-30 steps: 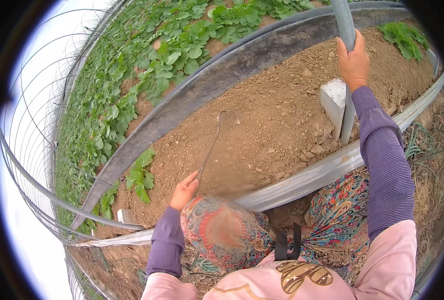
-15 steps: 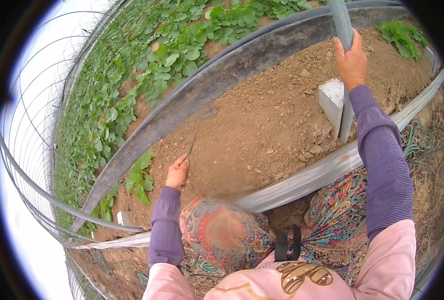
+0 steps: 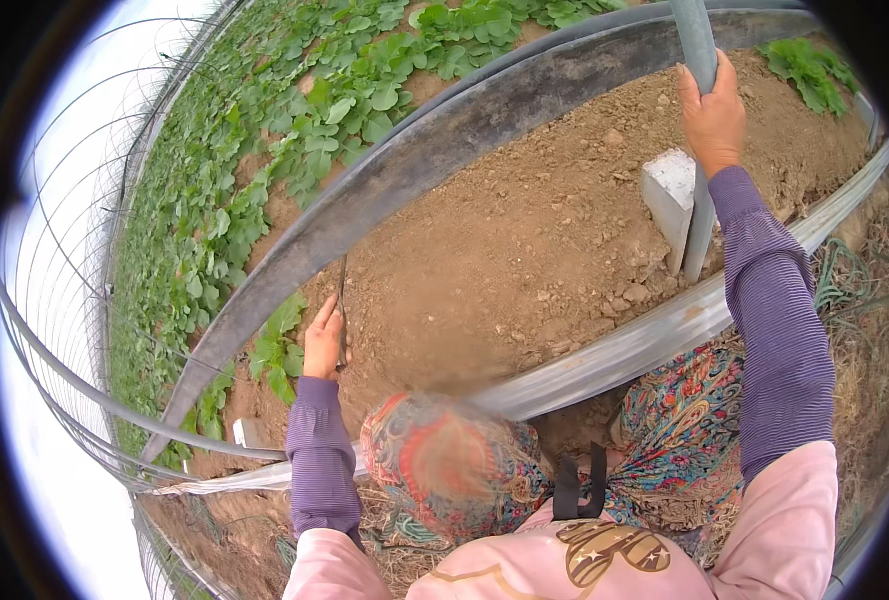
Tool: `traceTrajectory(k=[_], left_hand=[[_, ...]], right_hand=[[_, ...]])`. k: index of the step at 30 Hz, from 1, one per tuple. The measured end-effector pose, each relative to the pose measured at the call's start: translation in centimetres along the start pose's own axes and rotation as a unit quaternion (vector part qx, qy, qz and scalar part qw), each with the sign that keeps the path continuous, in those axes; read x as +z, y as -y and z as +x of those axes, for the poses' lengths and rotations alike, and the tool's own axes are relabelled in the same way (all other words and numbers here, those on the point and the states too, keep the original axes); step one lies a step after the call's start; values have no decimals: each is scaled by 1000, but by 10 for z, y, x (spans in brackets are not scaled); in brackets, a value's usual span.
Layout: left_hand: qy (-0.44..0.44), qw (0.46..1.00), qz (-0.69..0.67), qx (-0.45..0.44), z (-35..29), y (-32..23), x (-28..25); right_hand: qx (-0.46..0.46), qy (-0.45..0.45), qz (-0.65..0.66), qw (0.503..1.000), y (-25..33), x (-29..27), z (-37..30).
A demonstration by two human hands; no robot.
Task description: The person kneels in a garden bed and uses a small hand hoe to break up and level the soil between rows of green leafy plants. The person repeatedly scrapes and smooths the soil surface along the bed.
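Note:
My left hand (image 3: 323,342) is closed round the handle of a small hand hoe (image 3: 343,292). The tool's thin dark shaft points away from me and reaches the dark plastic strip (image 3: 364,222); its blade does not show. Bare brown soil (image 3: 484,270) spreads to the right of the hoe, and a leafy green plant (image 3: 278,350) grows just left of my left hand. Up at the right, my right hand (image 3: 714,115) grips a grey metal pipe (image 3: 696,40). The pipe's lower end enters the ground beside a whitish concrete block (image 3: 668,195).
Rows of leafy plants (image 3: 294,130) fill the ground beyond the strip. A clear plastic sheet (image 3: 614,355) runs along the soil's near edge by my knees. Hoops of a greenhouse frame (image 3: 114,400) rise at left. Dry grass and green cord (image 3: 839,275) lie at right.
My left hand has moved left and a little farther away with the hoe. Its blade, seen on the soil before, is out of sight. My right hand stays on the pipe.

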State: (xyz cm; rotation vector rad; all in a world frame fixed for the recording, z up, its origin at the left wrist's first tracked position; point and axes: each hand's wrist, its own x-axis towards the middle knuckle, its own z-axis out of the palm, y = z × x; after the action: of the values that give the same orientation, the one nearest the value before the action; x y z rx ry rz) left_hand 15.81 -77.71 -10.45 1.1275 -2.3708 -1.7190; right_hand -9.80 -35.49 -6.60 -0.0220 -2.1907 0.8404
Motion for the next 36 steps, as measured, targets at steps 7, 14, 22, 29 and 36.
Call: traceTrajectory(k=[7, 14, 22, 29, 36], left_hand=[[2, 998, 61, -14, 4, 33, -26], [4, 995, 55, -88, -22, 57, -64], [-14, 995, 59, -84, -39, 45, -59], [-43, 999, -22, -13, -9, 43, -36], [56, 996, 30, -66, 18, 15, 60]], right_hand=[[-20, -2, 19, 1000, 0, 2, 0], [-15, -11, 50, 999, -2, 1, 1], [-25, -18, 31, 999, 3, 1, -2], [16, 16, 0, 1000, 4, -2, 0], [16, 25, 1, 1000, 4, 4, -1]])
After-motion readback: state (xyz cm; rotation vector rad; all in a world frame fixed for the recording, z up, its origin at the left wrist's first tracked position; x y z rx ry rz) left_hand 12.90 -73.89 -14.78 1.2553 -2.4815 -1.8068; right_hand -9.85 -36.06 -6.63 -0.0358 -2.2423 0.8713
